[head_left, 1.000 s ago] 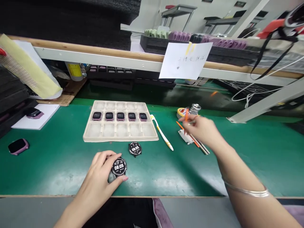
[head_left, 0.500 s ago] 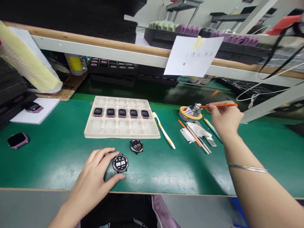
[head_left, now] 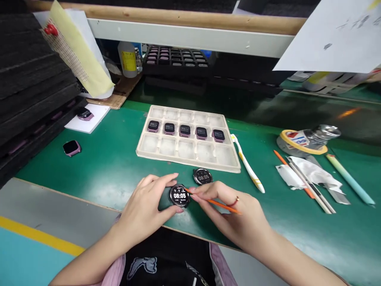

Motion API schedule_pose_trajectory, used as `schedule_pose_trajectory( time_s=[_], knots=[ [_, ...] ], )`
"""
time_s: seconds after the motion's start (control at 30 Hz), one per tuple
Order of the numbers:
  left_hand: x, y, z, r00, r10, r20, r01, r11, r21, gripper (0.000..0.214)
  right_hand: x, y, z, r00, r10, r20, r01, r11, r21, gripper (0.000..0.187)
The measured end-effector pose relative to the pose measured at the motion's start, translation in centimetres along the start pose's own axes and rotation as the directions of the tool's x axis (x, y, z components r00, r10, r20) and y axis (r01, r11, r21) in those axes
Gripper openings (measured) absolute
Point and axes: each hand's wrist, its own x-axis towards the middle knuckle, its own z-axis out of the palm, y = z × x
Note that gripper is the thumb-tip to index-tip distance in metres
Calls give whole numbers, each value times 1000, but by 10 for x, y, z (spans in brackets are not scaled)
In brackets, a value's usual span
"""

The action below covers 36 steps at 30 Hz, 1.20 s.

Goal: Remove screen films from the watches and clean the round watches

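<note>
A round black smartwatch (head_left: 179, 195) with 08:05 lit on its face lies on the green bench near the front edge. My left hand (head_left: 149, 202) has its thumb and fingertips curled about the watch's left side, gripping the rim above and below. In my right hand (head_left: 235, 210) is a thin orange stick (head_left: 222, 204), pinched between thumb and fingers. Its tip meets the watch's right upper edge. Just behind lies a second round watch (head_left: 203, 176), its dial dimmer. A pale tray (head_left: 186, 150) beyond holds a row of square pink watches (head_left: 185, 130).
To the right lie a toothbrush (head_left: 248, 167), loose sticks (head_left: 314, 186), crumpled white paper (head_left: 317, 171) and a light-blue pen (head_left: 349, 178). A metal-topped bottle (head_left: 323, 135) stands by a tape roll (head_left: 300, 145). Another square watch (head_left: 72, 147) lies at left. A shelf beam (head_left: 190, 35) crosses above.
My right hand has come from the metal-topped bottle to the watch with the orange stick in it. My left hand stays at the watch. The view has swung left and down.
</note>
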Motion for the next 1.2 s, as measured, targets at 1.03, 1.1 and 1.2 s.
schedule_pose_trajectory(
  time_s=[1.03, 1.1, 1.2],
  knots=[
    [3, 1, 2, 999, -51, 7, 52, 998, -47, 56, 23, -10, -3, 954, 108, 279, -125, 991, 43, 14],
    [3, 1, 2, 999, -51, 6, 51, 998, -43, 58, 20, -12, -13, 941, 138, 309, -142, 990, -12, 15],
    [3, 1, 1, 999, -44, 8, 44, 998, -43, 58, 22, -9, -20, 945, 150, 290, -127, 987, -96, 16]
  ],
)
